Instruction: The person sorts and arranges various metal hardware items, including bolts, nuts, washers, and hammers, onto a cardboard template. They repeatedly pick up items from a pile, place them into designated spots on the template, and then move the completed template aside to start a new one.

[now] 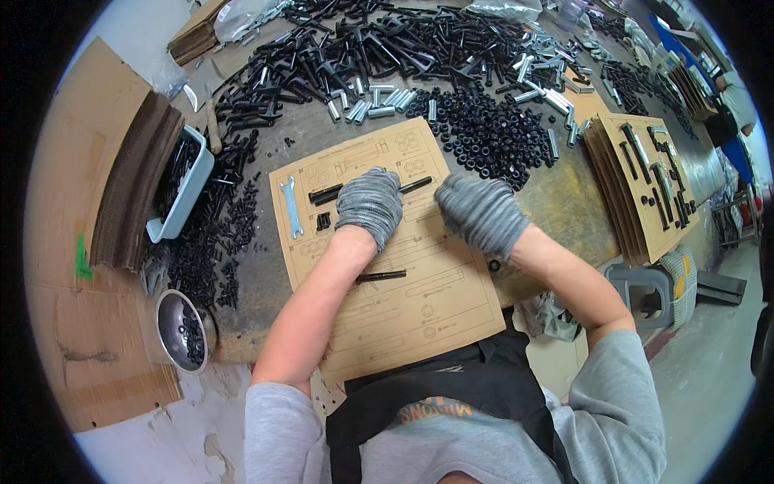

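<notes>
A printed cardboard sheet [451, 298] lies in front of me with outlines of parts on it. My left hand [369, 206], in a grey knit glove, is closed over a long black bolt [325, 194], whose ends stick out on both sides. Over the sheet's right edge, my right hand [480, 211] is curled into a fist in a matching glove; what its fingers hold, if anything, is hidden. Left of my left hand lie a silver open-end wrench [291, 207] and short black screws [323, 221]. A second black rod [382, 276] rests lower on the sheet, beside my left forearm.
Heaped black bolts [363, 48], silver sleeves [379, 105] and black nuts [496, 133] cover the far table. At left are a blue bin [184, 189], small black screws [214, 250] and a steel bowl [173, 331]. Stacked cardboard sheets with parts [645, 181] stand at right.
</notes>
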The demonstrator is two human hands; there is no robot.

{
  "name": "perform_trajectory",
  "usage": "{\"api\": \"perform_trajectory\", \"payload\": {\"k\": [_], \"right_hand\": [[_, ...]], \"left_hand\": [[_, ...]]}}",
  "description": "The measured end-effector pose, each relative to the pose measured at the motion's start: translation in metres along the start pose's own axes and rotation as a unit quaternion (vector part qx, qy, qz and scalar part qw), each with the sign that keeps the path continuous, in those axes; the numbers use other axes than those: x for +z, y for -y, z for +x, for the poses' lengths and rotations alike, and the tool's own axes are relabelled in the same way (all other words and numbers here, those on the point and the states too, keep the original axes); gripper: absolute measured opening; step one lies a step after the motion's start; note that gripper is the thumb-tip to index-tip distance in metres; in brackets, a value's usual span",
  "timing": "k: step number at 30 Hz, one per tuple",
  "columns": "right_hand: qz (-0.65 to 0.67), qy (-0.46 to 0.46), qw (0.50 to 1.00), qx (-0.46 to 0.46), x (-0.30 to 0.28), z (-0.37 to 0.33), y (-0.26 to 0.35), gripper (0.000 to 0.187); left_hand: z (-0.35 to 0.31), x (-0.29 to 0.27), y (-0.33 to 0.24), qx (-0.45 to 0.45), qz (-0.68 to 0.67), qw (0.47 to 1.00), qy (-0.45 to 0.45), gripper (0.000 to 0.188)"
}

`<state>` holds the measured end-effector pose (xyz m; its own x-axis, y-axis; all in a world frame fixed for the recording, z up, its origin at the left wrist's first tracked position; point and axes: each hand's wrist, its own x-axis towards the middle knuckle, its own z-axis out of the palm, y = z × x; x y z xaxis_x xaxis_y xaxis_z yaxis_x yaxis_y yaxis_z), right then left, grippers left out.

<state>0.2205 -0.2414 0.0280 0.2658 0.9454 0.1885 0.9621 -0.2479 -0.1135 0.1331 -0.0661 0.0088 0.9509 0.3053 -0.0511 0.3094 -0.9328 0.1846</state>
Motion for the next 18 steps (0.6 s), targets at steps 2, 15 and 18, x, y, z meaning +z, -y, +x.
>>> {"api": "perform_trajectory", "payload": {"k": [2, 15, 18], "right_hand": [[0.051, -0.091, 0.994, 0.039, -0.021, -0.006, -0.003, 0.013], [0.391, -0.101, 0.879, 0.253, 0.043, -0.01, -0.027, 0.019], [0.204, -0.123, 0.954, 0.181, 0.043, -0.005, -0.024, 0.02]], "left_hand": [[0.001, 0.003, 0.006, 0.023, -0.022, 0.999, -0.014, 0.022], [-0.006, 0.002, 0.009, 0.08, -0.101, 0.992, -0.019, 0.028], [-0.005, 0.006, 0.007, 0.075, -0.075, 0.994, -0.022, 0.03]]}}
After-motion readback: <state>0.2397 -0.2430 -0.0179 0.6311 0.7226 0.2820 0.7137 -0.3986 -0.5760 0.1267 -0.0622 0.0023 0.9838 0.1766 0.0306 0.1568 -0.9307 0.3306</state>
